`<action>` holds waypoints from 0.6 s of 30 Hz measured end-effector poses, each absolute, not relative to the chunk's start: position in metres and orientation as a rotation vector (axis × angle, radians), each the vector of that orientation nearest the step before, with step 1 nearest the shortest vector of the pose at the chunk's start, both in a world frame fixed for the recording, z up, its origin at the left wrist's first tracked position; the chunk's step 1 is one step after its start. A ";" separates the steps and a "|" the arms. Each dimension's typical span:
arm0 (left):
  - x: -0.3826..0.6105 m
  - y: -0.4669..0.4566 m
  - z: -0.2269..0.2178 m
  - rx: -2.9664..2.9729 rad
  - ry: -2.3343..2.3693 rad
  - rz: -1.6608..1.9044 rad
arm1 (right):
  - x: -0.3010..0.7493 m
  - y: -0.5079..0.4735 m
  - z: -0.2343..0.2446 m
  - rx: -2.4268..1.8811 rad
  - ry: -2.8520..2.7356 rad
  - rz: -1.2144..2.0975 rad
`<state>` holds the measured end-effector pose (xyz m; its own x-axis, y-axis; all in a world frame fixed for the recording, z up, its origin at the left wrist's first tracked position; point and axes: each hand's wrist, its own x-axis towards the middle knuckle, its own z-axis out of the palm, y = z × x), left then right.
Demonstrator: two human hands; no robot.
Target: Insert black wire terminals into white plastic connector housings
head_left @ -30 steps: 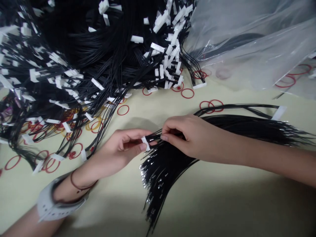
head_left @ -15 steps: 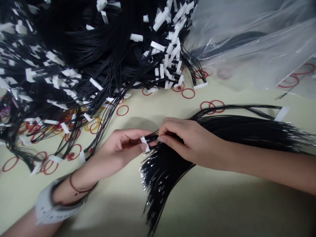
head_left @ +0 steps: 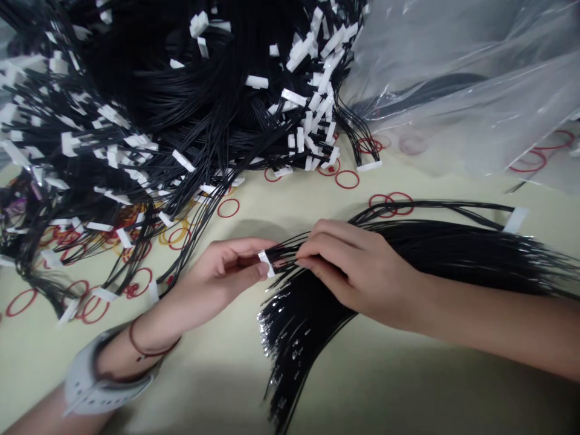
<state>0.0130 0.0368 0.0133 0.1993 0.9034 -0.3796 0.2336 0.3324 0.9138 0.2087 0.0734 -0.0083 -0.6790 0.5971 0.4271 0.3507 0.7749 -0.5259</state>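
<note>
Left hand (head_left: 226,269) is pinching a white wire connector (head_left: 266,263) while the right hand (head_left: 348,272) is clenching some black wires (head_left: 290,251) (both grips shut, lol).

At the lower left of the frame, the left wrist (head_left: 118,353) wears a wide grey strap (head_left: 93,380) with punched holes, and a thin dark red cord (head_left: 144,353) just above it.

small white plastic connector (head_left: 266,264), black wire bundle (head_left: 312,317), strands fanned, bare metal tips
</note>
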 end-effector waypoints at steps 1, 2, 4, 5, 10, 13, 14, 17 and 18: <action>0.013 0.037 0.013 1.176 1.324 0.656 | 0.208 0.072 -0.010 -0.713 -2.406 0.526; 0.013 0.037 0.013 1.174 1.332 0.651 | 0.207 0.072 -0.012 -0.725 -2.429 0.506; 0.013 0.037 0.013 1.164 1.343 0.647 | 0.206 0.071 -0.014 -0.716 -2.461 0.461; 0.014 0.037 0.014 1.161 1.346 0.645 | 0.206 0.071 -0.014 -0.706 -2.476 0.439; 0.014 0.036 0.015 1.171 1.358 0.631 | 0.206 0.072 -0.016 -0.680 -2.527 0.406; 0.015 0.036 0.014 1.171 1.354 0.637 | 0.205 0.072 -0.016 -0.712 -2.504 0.461; 0.015 0.036 0.014 1.175 1.357 0.638 | 0.205 0.072 -0.016 -0.727 -2.495 0.484; 0.015 0.035 0.013 1.197 1.368 0.638 | 0.205 0.073 -0.016 -0.760 -2.486 0.534; 0.015 0.035 0.013 1.204 1.370 0.638 | 0.206 0.073 -0.016 -0.765 -2.488 0.544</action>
